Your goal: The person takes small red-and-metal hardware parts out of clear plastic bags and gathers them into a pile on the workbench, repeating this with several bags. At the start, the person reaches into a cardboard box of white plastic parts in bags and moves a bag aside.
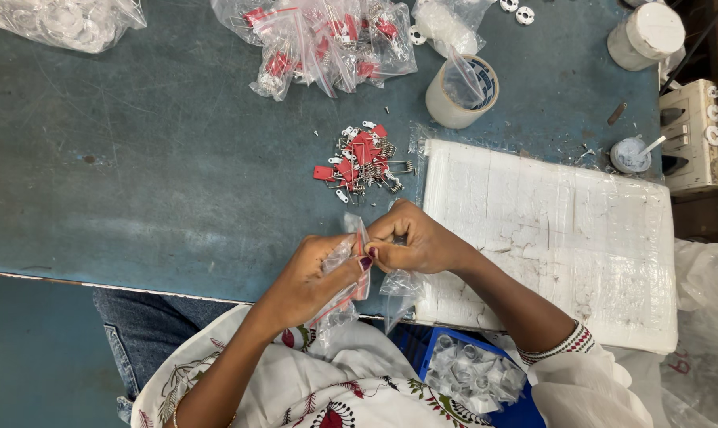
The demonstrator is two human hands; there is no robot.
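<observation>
Blue worktable (137, 158): left hand (315, 273) and right hand (414, 238) both pinch shut on a small clear bag (357, 254); red-and-metal parts pile (363, 158) lies just beyond them

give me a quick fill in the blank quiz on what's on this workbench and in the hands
1. Both hands, left hand and right hand, pinch small clear plastic ____.
2. The loose pile of small parts on the table is mostly ____ in colour.
3. The white foam slab lies under the ____ forearm.
4. The blue bin by the lap holds clear ____ parts.

Missing words: bags; red; right; plastic
</observation>
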